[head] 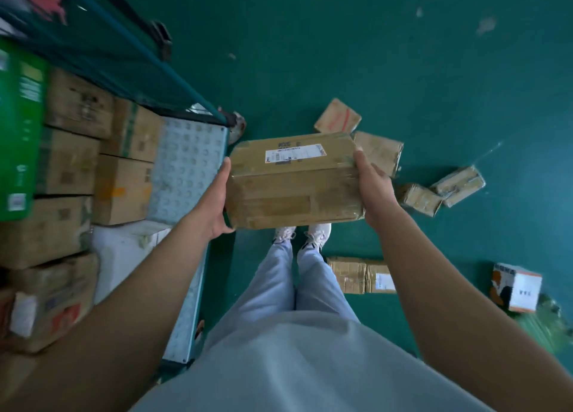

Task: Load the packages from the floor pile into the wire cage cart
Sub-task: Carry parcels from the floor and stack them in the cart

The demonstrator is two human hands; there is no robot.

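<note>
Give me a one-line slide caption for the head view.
Both hands, left hand and right hand, hold a taped cardboard box beside the half-loaded wire cage cart.

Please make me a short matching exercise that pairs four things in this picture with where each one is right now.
Things:
1. Taped box with white label
2. Green carton
3. White and orange box
4. White shoes

Places:
A. Standing on the green floor under the held box
B. On the floor at far right
C. Between the left hand and right hand, off the floor
D. Inside the cart, at the left edge

Pairs: 1-C, 2-D, 3-B, 4-A
</note>
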